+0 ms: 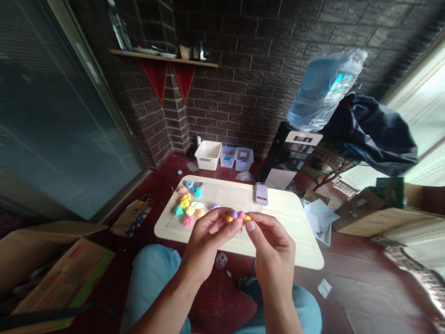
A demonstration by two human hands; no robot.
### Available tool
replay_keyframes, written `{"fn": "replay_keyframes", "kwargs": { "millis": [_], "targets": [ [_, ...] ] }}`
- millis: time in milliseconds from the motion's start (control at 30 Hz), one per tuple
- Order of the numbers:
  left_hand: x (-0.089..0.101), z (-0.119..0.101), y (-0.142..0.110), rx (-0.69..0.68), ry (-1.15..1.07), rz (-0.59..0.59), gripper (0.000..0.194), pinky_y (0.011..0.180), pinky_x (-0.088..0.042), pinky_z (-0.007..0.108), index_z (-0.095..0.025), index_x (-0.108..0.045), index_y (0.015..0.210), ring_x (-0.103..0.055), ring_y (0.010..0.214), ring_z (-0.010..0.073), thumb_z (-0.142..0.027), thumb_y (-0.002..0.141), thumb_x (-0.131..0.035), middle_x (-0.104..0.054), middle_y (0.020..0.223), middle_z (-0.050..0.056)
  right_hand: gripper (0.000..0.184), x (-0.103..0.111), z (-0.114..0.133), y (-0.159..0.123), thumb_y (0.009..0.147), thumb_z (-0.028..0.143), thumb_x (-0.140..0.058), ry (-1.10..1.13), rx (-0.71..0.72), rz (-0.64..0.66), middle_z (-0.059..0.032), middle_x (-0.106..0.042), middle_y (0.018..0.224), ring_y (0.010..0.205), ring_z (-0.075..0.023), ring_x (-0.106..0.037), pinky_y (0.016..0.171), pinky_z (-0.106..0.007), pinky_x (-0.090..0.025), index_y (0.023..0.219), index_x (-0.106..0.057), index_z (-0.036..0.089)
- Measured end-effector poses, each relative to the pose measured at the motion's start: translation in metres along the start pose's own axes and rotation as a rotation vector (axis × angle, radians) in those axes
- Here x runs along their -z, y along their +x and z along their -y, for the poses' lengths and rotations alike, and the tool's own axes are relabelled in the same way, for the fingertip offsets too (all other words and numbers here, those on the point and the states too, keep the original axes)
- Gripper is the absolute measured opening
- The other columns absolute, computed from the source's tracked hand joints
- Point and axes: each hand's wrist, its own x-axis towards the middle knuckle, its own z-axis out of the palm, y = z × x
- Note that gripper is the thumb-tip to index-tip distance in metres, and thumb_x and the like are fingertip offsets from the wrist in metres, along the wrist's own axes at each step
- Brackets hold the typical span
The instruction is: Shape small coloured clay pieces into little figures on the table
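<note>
A small multicoloured clay piece [241, 215] is pinched between the fingertips of the left hand [210, 231] and the right hand [273, 239], held on the near side of the phone [261, 195] and slightly left of it. Its long axis is laid crosswise from hand to hand, so neither is clearly nearer. Clay lumps [189, 210] are spread left of the phone on the surface [306, 246]. The piece's underside is partly covered by the thumbs; its exact shape cannot be made out.
</note>
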Motion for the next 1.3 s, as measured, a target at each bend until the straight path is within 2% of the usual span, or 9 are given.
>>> {"fn": "replay_keyframes", "kwargs": {
  "millis": [367, 567, 733, 1067, 1167, 1300],
  "targets": [
    [0.0, 0.0, 0.002, -0.004, -0.003, 0.005, 0.015, 0.082, -0.051, 0.02, -0.02, -0.069, 0.091, -0.066, 0.092, 0.0111, -0.022, 0.076, -0.074, -0.073, 0.095, 0.001, 0.01, 0.0, -0.001, -0.001, 0.08, 0.023, -0.073, -0.002, 0.008, 0.006, 0.0021, -0.072, 0.087, 0.081, -0.0127, -0.064, 0.076, -0.025, -0.05, 0.09, -0.072, 0.026],
    [0.0, 0.001, 0.002, 0.001, -0.009, -0.004, 0.016, 0.08, -0.051, 0.019, -0.02, -0.069, 0.089, -0.067, 0.09, 0.0108, -0.022, 0.075, -0.075, -0.073, 0.092, 0.0, 0.014, 0.002, -0.002, 0.0, 0.081, 0.025, -0.072, 0.015, 0.033, -0.049, 0.002, -0.073, 0.093, 0.087, -0.0127, -0.065, 0.079, -0.024, -0.05, 0.095, -0.073, 0.027],
    [0.0, 0.0, 0.002, 0.01, -0.011, 0.005, 0.016, 0.081, -0.05, 0.019, -0.02, -0.069, 0.089, -0.066, 0.092, 0.011, -0.022, 0.075, -0.075, -0.074, 0.093, 0.001, 0.011, 0.001, 0.002, 0.002, 0.08, 0.023, -0.072, -0.017, 0.049, -0.009, 0.0018, -0.074, 0.089, 0.085, -0.0132, -0.066, 0.078, -0.024, -0.051, 0.09, -0.075, 0.027],
    [0.0, 0.001, 0.002, 0.025, -0.032, 0.002, 0.016, 0.079, -0.049, 0.019, -0.02, -0.07, 0.09, -0.065, 0.089, 0.0108, -0.022, 0.075, -0.075, -0.074, 0.093, 0.002, 0.01, 0.0, 0.0, 0.002, 0.079, 0.024, -0.073, -0.014, 0.018, -0.01, 0.002, -0.074, 0.089, 0.085, -0.0138, -0.065, 0.079, -0.026, -0.05, 0.089, -0.075, 0.028],
    [0.0, 0.001, 0.006, 0.073, -0.117, 0.029, 0.015, 0.076, -0.048, 0.019, -0.018, -0.071, 0.086, -0.063, 0.08, 0.0087, -0.018, 0.072, -0.077, -0.072, 0.088, 0.001, 0.013, 0.001, -0.003, 0.004, 0.08, 0.027, -0.072, 0.029, -0.007, -0.037, -0.0002, -0.074, 0.091, 0.086, -0.0153, -0.065, 0.081, -0.028, -0.048, 0.092, -0.074, 0.027],
    [0.007, 0.006, 0.016, 0.28, -0.301, 0.053, 0.02, 0.069, -0.048, 0.02, -0.017, -0.072, 0.089, -0.059, 0.073, 0.0071, -0.018, 0.07, -0.078, -0.068, 0.084, 0.0, 0.022, 0.007, -0.002, 0.01, 0.086, 0.037, -0.064, 0.207, -0.043, -0.08, -0.0046, -0.072, 0.094, 0.082, -0.0154, -0.062, 0.078, -0.031, -0.047, 0.103, -0.071, 0.025]
  ]
}}
